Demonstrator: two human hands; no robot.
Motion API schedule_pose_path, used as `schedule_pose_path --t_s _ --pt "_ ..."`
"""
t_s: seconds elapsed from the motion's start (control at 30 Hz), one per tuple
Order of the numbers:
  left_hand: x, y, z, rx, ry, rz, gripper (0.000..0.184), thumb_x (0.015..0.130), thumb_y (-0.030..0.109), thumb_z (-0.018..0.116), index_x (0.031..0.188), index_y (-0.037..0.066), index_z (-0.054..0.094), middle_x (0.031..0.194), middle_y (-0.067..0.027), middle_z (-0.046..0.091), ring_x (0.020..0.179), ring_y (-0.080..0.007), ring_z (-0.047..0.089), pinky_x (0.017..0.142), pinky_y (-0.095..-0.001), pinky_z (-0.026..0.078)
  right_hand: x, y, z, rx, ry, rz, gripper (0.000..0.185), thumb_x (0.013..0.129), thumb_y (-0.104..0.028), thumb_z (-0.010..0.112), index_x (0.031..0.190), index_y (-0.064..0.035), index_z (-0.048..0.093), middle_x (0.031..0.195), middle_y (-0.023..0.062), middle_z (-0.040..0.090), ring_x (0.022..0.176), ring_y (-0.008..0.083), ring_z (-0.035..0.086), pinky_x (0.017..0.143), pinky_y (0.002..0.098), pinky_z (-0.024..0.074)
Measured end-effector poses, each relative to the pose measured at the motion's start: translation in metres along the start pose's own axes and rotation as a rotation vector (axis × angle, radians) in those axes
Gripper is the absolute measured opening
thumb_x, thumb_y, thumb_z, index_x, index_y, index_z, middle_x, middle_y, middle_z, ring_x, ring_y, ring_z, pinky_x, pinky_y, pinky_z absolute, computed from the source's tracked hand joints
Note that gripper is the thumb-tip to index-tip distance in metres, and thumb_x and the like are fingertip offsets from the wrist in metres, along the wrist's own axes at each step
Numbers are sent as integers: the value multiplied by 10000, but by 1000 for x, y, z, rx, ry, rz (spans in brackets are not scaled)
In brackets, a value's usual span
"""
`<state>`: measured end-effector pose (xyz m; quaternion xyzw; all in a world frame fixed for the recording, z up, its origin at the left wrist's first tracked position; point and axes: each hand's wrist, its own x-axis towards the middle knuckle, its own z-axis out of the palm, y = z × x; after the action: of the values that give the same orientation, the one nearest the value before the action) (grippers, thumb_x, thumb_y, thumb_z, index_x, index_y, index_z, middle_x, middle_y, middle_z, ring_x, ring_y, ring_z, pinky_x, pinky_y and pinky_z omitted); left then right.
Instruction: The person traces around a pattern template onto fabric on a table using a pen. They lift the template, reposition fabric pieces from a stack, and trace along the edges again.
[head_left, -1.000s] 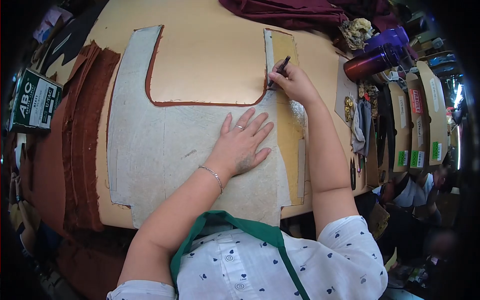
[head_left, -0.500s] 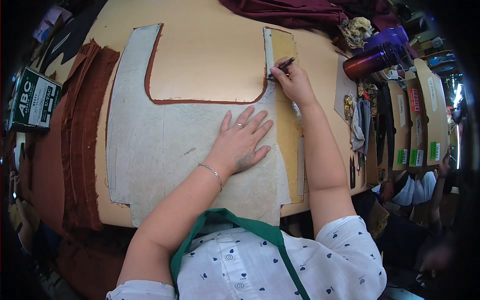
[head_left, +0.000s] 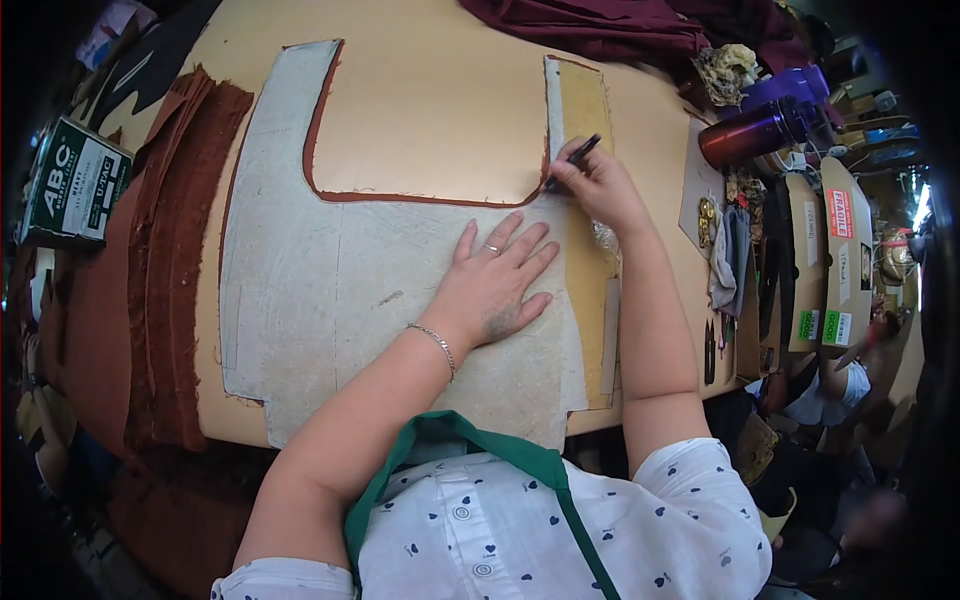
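A large grey-white pattern piece point(head_left: 290, 270) with a U-shaped cutout lies flat on the table. Reddish-brown fabric point(head_left: 420, 199) peeks out beneath it, mainly along the cutout. Along its right side runs a yellowish patched strip point(head_left: 588, 130). My left hand point(head_left: 500, 280) lies flat on the pattern with fingers spread, just below the cutout. In my right hand point(head_left: 602, 185) is a dark pen point(head_left: 578, 154), its tip at the lower right curve of the cutout. The fingers are closed around the pen.
Folded reddish-brown fabric point(head_left: 180, 270) and a green ABC tin point(head_left: 75, 185) stand on the left. Maroon cloth point(head_left: 600, 25) lies at the back. A dark red tumbler point(head_left: 750, 132) and cardboard boxes point(head_left: 803, 260) are at the right, with another person's arm beyond.
My right hand has moved the pen down along the cutout's right edge into the curve. The left hand stays in place on the pattern. The view has shifted slightly.
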<state>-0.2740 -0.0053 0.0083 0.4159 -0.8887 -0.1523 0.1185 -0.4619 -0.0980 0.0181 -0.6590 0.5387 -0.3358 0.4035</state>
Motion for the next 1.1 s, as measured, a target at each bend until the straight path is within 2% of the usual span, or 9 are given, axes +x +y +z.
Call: schedule_pose_path --t_s 0.23,0.43,0.53,0.63,0.73,0.83,0.87,0.97,1.1 --pt "0 1 0 14 -2 -4 519 802 406 476 1272 204 386 1362 -3 301 1281 -217 221 996 -530 198 61 13 -12 -171 253 -122 135 837 -151 573 873 -23 550 745 14 570 707 85 535 646 216 432" --pt "-1 1 -1 5 -19 -7 519 820 411 456 1291 215 360 1377 -1 281 1294 -213 196 1015 -526 173 36 14 -17 189 473 -183 173 824 -171 593 832 -6 540 705 27 576 646 87 526 588 224 423" --pt "-1 2 -3 19 -45 -11 526 829 421 438 1307 226 333 1389 3 257 1302 -207 174 1026 -517 158 -10 11 -21 142 457 -18 179 828 -176 592 808 -10 531 683 5 552 627 73 504 572 211 409" --pt "-2 1 0 -34 39 3 485 823 389 474 1263 195 402 1356 -7 322 1286 -219 221 1024 -512 164 -63 3 -23 225 359 143 144 859 -166 539 831 -27 514 696 12 545 622 73 499 573 206 394" --pt "-4 -11 -5 -222 27 41 420 805 329 527 1183 151 487 1297 -47 403 1259 -247 281 1007 -519 197 -118 -9 -24 124 307 236 173 854 -182 547 792 -26 507 650 2 524 594 70 498 544 218 410" --pt "-32 -33 -14 -497 206 101 377 773 279 573 1112 118 536 1235 -86 463 1233 -283 323 988 -520 233 -173 -14 -22 133 313 386 133 865 -137 505 806 -17 509 670 38 536 600 104 521 558 237 419" --pt "-52 -38 -24 -418 158 103 419 748 296 591 1124 123 527 1254 -98 440 1239 -296 309 981 -530 237 -191 -13 -21 139 316 427 122 863 -119 494 825 -4 509 681 64 545 608 145 538 575 257 429" --pt "-124 -34 -79 -138 -130 24 544 670 356 646 1160 165 507 1322 -92 360 1265 -332 250 962 -593 202 -235 -6 -16 -280 223 355 114 845 -81 486 880 25 514 762 138 553 694 258 553 641 308 438" --pt "-211 -35 -90 107 -342 -13 658 609 478 667 1209 309 456 1388 -26 256 1302 -309 167 931 -656 173 -261 -33 5 -446 241 316 183 794 -74 541 933 42 523 804 175 515 765 327 522 699 347 428"
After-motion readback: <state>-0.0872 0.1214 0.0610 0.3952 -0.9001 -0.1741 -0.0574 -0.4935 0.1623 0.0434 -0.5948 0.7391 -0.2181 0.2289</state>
